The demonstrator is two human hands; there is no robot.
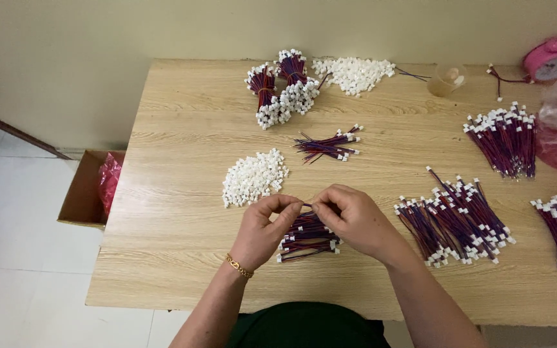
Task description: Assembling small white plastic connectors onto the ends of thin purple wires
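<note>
- Left hand — fingertips pinched on one end of a short red-and-blue wire; gold bracelet at the wrist
- Right hand — fingertips closed on the wire's other end; the two hands meet above the table
- Loose wire pile — directly beneath the hands
- Heap of white connectors — just behind the left hand
- Finished wires — to the right

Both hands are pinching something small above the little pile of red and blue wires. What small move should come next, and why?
Probably press the fingertips together. The left hand and right hand meet over the loose pile of short red-and-blue wires, pinching what seems a wire end; whether a piece is between them is hidden. The heap of small white plastic connectors lies just beyond.
</note>
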